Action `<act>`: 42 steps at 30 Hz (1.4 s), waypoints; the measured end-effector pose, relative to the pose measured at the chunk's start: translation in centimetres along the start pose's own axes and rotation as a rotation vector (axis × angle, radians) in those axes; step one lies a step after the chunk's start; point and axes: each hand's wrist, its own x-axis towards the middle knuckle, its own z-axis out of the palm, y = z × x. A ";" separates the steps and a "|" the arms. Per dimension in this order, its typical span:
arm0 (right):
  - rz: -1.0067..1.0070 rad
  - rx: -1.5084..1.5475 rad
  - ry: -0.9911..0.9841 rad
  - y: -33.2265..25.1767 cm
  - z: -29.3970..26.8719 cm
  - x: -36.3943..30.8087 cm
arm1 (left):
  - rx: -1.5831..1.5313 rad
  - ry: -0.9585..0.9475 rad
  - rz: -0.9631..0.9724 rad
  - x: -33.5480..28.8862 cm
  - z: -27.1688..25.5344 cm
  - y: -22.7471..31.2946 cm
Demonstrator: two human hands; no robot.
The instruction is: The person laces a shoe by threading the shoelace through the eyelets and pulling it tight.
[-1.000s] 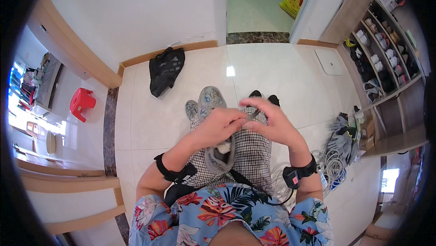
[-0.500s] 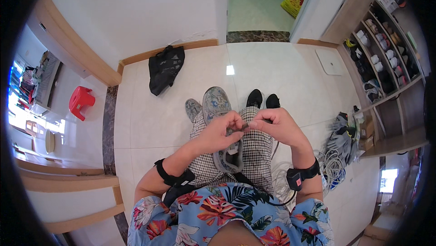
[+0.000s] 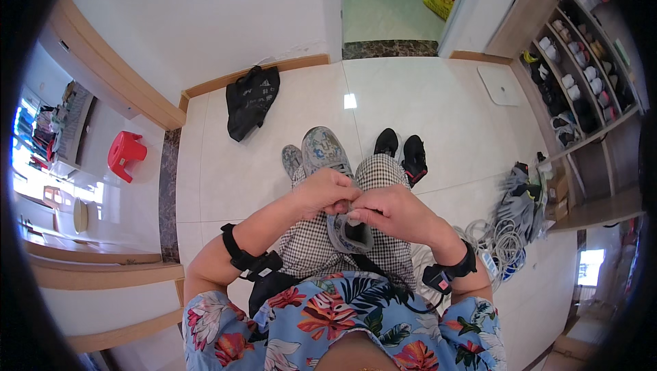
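Note:
A grey-blue camouflage-patterned shoe [image 3: 324,146] lies across my lap, its toe pointing away and its opening near my body. My left hand [image 3: 327,192] is closed over the shoe's lacing area, fingertips pinching a shoelace that is now mostly hidden. Against it, my right hand [image 3: 391,211] pinches with thumb and forefinger by the shoe's tongue. The two sets of fingertips nearly meet. Beyond my left knee is a matching camouflage shoe [image 3: 291,160]. Past my right knee are two black shoes [image 3: 415,159]; whether any of these is worn, I cannot tell.
A black bag [image 3: 252,104] lies by the wall, and a red stool [image 3: 126,156] stands at left. To the right are coiled pale cables [image 3: 503,249], grey gloves [image 3: 520,203], and an open shoe cabinet [image 3: 568,148]. A white flat scale [image 3: 498,85] rests near the cabinet.
Both hands have come closer to my body and together, and the strip between the fingertips is covered. My right knee has shifted, showing more of the black shoes.

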 end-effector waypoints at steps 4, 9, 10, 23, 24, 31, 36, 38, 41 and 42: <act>0.021 -0.029 0.015 1.6 0.5 -0.8 | 0.630 0.185 0.186 -0.2 -0.5 0.8; 0.157 0.045 0.005 3.6 0.5 -1.1 | 1.161 0.378 0.586 0.3 0.3 1.1; 0.186 0.071 0.007 4.0 0.5 -1.2 | 1.192 0.389 0.654 0.5 0.7 1.0; 0.417 0.238 0.260 9.6 1.1 -0.9 | 0.738 0.208 0.863 3.5 0.5 -2.3; 0.387 0.231 0.305 9.8 1.4 -0.8 | 0.724 0.224 0.842 3.6 0.6 -2.3; 0.117 0.088 0.447 7.4 1.5 -0.5 | 0.564 0.333 0.551 2.8 1.6 -1.5; 0.035 -0.093 0.590 6.6 1.2 0.0 | 0.537 0.410 0.577 2.9 2.0 -1.8; -0.055 -0.233 0.684 6.6 1.1 0.1 | 0.475 0.464 0.602 3.4 2.0 -2.3; -0.063 -0.289 0.624 6.9 1.0 -0.4 | 0.615 0.495 0.583 2.9 1.9 -1.9; -0.081 -0.269 0.556 7.2 1.3 -0.5 | 0.618 0.504 0.579 2.9 2.0 -1.8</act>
